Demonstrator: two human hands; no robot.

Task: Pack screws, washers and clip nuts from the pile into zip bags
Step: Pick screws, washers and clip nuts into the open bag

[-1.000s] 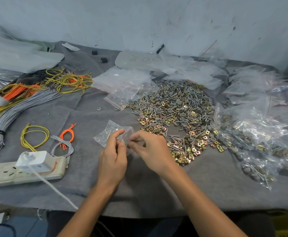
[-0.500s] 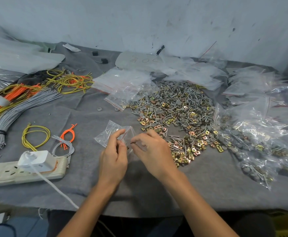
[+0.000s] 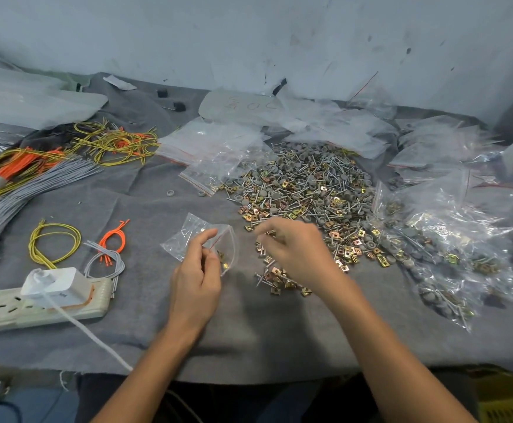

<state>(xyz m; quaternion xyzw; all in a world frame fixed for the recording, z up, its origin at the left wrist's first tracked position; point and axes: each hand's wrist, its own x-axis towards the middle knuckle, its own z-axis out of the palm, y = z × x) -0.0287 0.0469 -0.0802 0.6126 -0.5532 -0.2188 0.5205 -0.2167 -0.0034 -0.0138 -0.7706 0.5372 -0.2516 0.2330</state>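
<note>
The right hand (image 3: 295, 251) was blurry at the fingertips, so whether it held anything could not be told. The left hand (image 3: 195, 279) hid the near part of the zip bag (image 3: 185, 236). The bits inside the bag were too small to name. The power strip (image 3: 2, 312) ran off the left edge.

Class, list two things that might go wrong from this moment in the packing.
The left hand pinches the zip bag near its mouth; it may sag and spill the pieces inside. The right hand picks at the mixed pile of screws, washers and clip nuts; a wrong part could go in.
</note>
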